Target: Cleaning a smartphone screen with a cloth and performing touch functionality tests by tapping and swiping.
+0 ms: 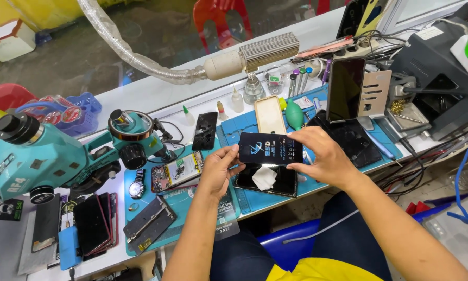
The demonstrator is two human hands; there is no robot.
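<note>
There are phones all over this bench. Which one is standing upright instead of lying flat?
The dark-screened phone propped in the metal holder at the back right; the others lie flat on the mats.

Bright, even daylight fills the scene, seemingly from the far side. Shadows under the hands are soft and faint. Pale glare sits on the upright phone screen [346,88] at right. The tabletop [156,93] edges bow with wide-angle distortion; focus stays sharp.

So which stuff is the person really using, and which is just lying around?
In use:
left hand
right hand
flat black rectangular packet, held by both hands
dark phone with white tissue, right underneath

Lying about:
teal microscope
silver wristwatch
green rubber bulb
upright black phone
</note>
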